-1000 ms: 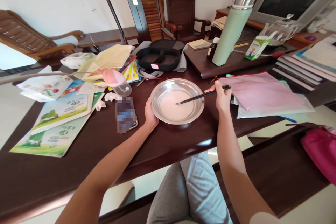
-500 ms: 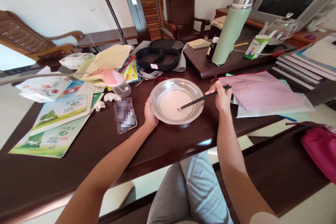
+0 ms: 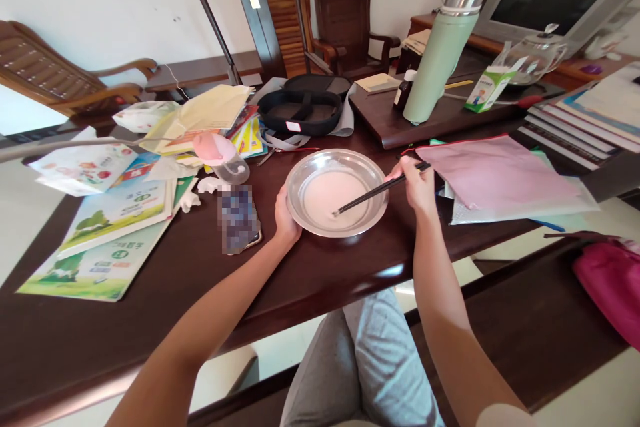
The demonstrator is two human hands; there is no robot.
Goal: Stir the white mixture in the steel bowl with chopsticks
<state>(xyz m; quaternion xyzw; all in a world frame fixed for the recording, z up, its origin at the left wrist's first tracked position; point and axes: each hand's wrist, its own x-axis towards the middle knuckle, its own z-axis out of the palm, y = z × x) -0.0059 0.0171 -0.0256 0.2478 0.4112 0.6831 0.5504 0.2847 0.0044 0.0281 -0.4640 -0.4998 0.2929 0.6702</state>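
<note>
A shallow metal bowl stands on the dark table, holding a pale, whitish-pink liquid. My left hand grips the bowl's left rim, its fingers partly hidden against the bowl's side. Closed around a pair of black chopsticks is my right hand, just right of the bowl. The chopsticks slant down to the left across the rim, and their tips dip into the liquid near its middle. Left of the bowl lies a phone with a blurred screen.
A clear cup with a pink top, crumpled tissues and booklets lie to the left. Behind the bowl sits a black case. A pink zip pouch lies right; a tall green thermos stands at back right.
My right hand and the chopsticks have shifted slightly left, their tips moving left and a little nearer to me in the liquid. The bowl and my left hand have stayed put.
</note>
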